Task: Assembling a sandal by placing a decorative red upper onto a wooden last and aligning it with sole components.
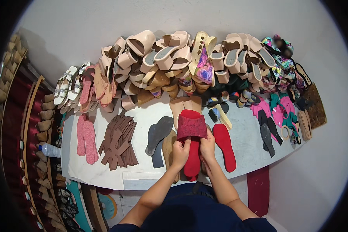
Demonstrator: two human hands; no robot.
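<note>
Between my two hands, over the table's near edge, is a red slide sandal (192, 124) with a wide patterned dark-red strap and a red footbed. My left hand (180, 153) grips its left side, thumb lying at the strap's lower edge. On the opposite side, my right hand (208, 146) closes round the edge of the sandal; some of its fingers are hidden underneath. A loose red insole (224, 147) rests just right of my right hand. Left of my left hand lie dark grey soles (159, 135), and a tan shoe last (168, 150) shows partly behind that hand.
Heaped sandals (166, 54) line the table's back along the wall. Brown strap pieces (119, 141) and pink glitter insoles (87, 139) lie at left. Pink and green cut pieces (276, 110) and black soles (266, 133) are at right. Shelves of lasts (46, 116) and a water bottle (50, 150) stand left.
</note>
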